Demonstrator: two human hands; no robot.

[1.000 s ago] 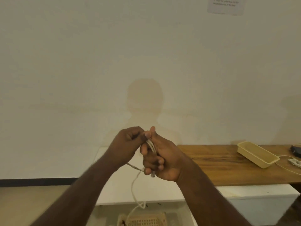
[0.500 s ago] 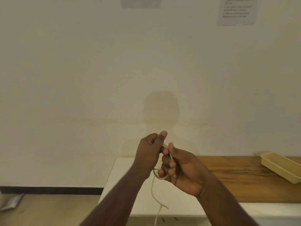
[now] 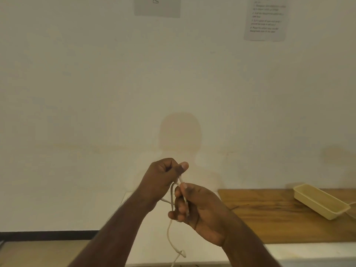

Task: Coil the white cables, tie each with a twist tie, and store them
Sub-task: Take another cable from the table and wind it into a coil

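both hands are raised in front of the wall. left hand point(image 3: 162, 177) is curled, pinching the upper end of the white cable point(image 3: 170, 237); right hand point(image 3: 200, 211) grips its loops just below. the cable's long axis runs near vertical, tail hanging free towards the bottom edge. a beige tray point(image 3: 320, 201) sits well apart on the wooden tabletop point(image 3: 269, 218), right.

A tray point(image 3: 321, 201) lies on the table point(image 3: 269, 218), right of the hands point(image 3: 200, 211).
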